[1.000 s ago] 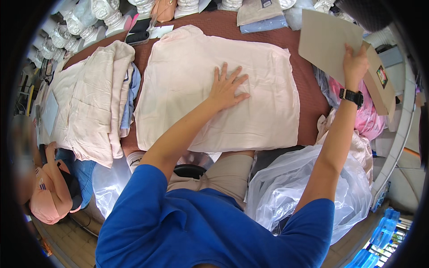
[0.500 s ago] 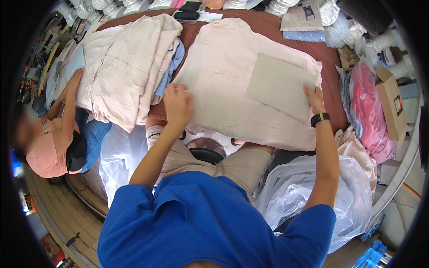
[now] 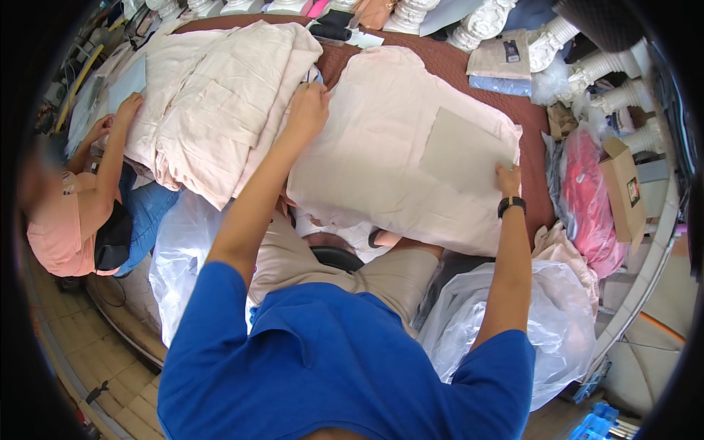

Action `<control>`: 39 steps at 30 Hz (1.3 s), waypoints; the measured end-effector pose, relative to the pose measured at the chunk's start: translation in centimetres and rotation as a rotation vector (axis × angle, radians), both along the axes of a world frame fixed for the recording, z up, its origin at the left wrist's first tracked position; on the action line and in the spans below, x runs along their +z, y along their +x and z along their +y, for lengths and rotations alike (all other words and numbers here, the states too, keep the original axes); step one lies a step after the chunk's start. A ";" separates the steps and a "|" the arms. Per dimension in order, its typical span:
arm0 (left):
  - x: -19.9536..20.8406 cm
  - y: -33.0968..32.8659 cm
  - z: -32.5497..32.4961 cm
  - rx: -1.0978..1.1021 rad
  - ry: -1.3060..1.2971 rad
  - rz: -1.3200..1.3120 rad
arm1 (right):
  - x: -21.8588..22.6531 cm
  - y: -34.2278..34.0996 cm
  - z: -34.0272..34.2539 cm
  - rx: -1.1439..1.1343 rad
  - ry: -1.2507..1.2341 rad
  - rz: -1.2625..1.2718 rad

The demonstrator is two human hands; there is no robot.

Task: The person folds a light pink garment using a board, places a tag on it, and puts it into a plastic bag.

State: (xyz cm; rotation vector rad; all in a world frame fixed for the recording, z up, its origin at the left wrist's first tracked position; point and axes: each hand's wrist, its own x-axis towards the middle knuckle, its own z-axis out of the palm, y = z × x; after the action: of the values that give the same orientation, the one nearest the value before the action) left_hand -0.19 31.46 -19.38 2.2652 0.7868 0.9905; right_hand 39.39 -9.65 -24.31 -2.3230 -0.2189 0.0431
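A pale pink shirt (image 3: 367, 147) lies spread face down or face up, I cannot tell which, in front of me. On its right part rests a flat grey cardboard sheet (image 3: 462, 150). My right hand (image 3: 507, 180), with a dark watch on the wrist, grips the sheet's right edge near the shirt's side. Farther left, my left hand (image 3: 309, 110) is at the right edge of a pile of pale pink garments (image 3: 213, 110). Its fingers are curled there beside a bit of blue cloth; what they pinch is hidden.
A person in a peach top (image 3: 62, 227) works at the pile's left side. Brown quilted cloth (image 3: 447, 70) covers the table. Folded packed garments (image 3: 506, 62) and white ornate columns (image 3: 484, 26) stand behind. Clear plastic bags (image 3: 506, 315) and an open carton (image 3: 623, 191) lie around me.
My left hand has moved up and away from the shirt's left edge to the pile's right edge. My right hand still holds the cardboard sheet. The whole view has shifted slightly.
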 end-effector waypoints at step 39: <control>-1.2 7.6 10.6 -0.225 0.012 -0.007 | 1.5 -16.6 16.6 0.183 0.540 0.194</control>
State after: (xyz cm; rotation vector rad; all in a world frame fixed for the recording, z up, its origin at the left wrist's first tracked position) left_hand 7.39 42.08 -20.60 2.2988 0.5102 0.8992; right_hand 22.76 6.98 -22.82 -1.7439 -0.3027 0.2664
